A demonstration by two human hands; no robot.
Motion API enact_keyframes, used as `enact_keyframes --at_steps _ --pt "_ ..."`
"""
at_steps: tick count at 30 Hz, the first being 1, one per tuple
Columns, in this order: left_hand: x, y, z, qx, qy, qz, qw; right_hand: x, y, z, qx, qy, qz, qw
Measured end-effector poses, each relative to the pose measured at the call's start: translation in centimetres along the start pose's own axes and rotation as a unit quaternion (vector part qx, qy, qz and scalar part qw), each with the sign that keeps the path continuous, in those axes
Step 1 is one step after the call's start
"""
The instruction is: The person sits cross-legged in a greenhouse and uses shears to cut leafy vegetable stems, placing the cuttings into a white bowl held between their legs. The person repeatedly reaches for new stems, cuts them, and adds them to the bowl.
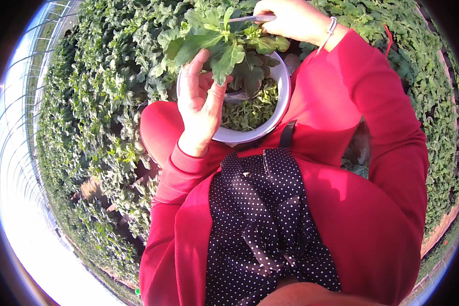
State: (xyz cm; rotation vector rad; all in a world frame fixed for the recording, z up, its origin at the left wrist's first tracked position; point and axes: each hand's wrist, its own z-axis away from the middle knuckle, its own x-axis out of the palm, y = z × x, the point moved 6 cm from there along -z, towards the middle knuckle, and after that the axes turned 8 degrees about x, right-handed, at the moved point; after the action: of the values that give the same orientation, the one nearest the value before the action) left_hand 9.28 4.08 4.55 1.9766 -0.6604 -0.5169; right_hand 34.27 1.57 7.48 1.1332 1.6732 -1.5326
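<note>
My right hand [290, 21] grips metal tweezers [254, 18], whose points reach to the top shoots of a leafy green plant [227, 42], apparently a chrysanthemum. My left hand [201, 99] is raised beside the same plant, its forefinger against a broad leaf and its thumb near a leaf tip. Leaves hide some of its fingers, so whether it pinches anything is unclear. Below the plant, a white bucket [285, 82] stands between my knees. Small green plucked shoots [252, 111] lie in it, and a greyish rim of some vessel [239, 96] shows under the leaves.
Dense rows of similar plants [95, 99] grow on my left, and more plants [424, 95] on my right. A red strip [388, 38] sticks up among the right-hand leaves. Curved greenhouse hoops [19, 114] run along the far left.
</note>
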Motion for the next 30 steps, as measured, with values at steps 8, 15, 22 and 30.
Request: enact_keyframes --at_steps 8,15,22,30 --pt "0.6 0.3 -1.1 -0.009 0.003 -0.003 1.000 -2.8 -3.7 1.1 -0.082 0.273 -0.103 0.953" --pt "1.1 0.8 -1.4 -0.019 0.017 0.051 0.998 -3.6 -1.2 2.3 0.068 0.213 -0.356 0.907" --pt "-0.3 1.4 -1.4 -0.006 0.018 0.048 0.999 -1.9 -3.9 7.2 -0.067 -0.228 -0.469 0.850" --pt "0.0 1.5 -1.1 -0.019 0.021 0.031 0.999 -0.2 -2.4 5.4 0.176 0.073 -0.326 0.926"
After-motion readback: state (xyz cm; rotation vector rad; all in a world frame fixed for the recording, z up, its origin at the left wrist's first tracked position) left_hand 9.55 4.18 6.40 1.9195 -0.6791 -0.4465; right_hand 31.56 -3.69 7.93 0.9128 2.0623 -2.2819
